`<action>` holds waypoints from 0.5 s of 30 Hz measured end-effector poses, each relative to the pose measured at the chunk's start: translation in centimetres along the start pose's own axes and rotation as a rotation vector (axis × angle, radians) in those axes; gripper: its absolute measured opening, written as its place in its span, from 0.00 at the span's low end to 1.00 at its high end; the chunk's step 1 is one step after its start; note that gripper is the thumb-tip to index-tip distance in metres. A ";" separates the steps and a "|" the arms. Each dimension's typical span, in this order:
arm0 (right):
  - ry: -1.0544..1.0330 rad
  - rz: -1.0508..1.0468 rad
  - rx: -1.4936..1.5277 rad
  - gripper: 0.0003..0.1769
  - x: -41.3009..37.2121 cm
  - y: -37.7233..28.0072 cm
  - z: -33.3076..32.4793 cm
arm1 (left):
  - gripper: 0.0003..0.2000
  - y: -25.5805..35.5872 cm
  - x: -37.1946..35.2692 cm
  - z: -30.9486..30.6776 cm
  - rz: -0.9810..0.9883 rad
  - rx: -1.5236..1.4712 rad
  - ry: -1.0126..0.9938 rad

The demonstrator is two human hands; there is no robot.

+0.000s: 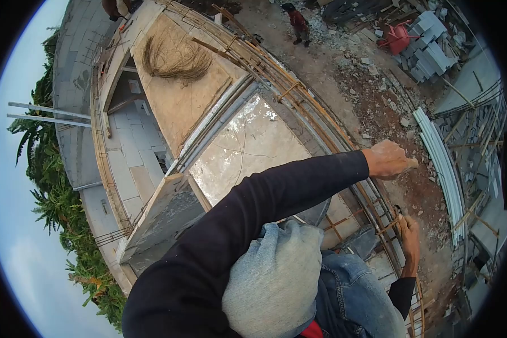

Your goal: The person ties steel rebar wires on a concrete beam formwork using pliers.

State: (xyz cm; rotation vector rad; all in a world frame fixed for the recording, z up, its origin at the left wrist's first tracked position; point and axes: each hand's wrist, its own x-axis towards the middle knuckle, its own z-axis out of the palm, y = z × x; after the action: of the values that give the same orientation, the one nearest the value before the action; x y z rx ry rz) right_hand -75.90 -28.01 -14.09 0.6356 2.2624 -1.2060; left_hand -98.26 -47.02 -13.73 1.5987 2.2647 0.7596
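Note:
My left hand (390,159) is stretched out across the view at the end of a dark sleeve, closed in a fist over the outer edge of the structure. A small pale tip shows at its far side; what it belongs to is hidden. Lower down, my right hand (410,234) is closed beside the rebar (386,226), with a small dark thing at its fingertips that I cannot make out. The long bars run along the edge, tied across by short rusty ones. My bent knee in faded jeans (279,276) fills the lower middle.
A bundle of thin wire (177,70) lies on a plywood panel (169,34). Nearer is a shiny formwork sheet (242,146) with loose wire. An opening (132,112) drops to block walls. Below stand a person (297,25), a red wheelbarrow (397,38) and pale long pipes (442,169).

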 end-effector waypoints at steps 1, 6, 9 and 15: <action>0.023 0.001 -0.034 0.29 -0.1 0.0 0.0 | 0.12 0.7 0.1 -0.9 0.014 0.032 0.074; -0.081 0.027 0.165 0.24 0.2 0.2 0.0 | 0.04 6.6 0.1 -5.2 0.098 0.035 0.465; -0.104 0.038 0.140 0.24 0.3 0.1 -0.2 | 0.04 6.6 -1.5 -4.6 0.153 0.089 0.594; -0.048 0.043 0.114 0.25 -0.1 1.2 -0.2 | 0.05 4.5 -6.0 -5.5 -0.077 0.077 0.326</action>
State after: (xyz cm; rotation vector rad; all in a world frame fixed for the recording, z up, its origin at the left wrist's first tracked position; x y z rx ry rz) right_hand -75.17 -27.22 -14.69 0.6865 2.1413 -1.3226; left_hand -95.31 -52.92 -7.21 1.5009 2.5937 0.9852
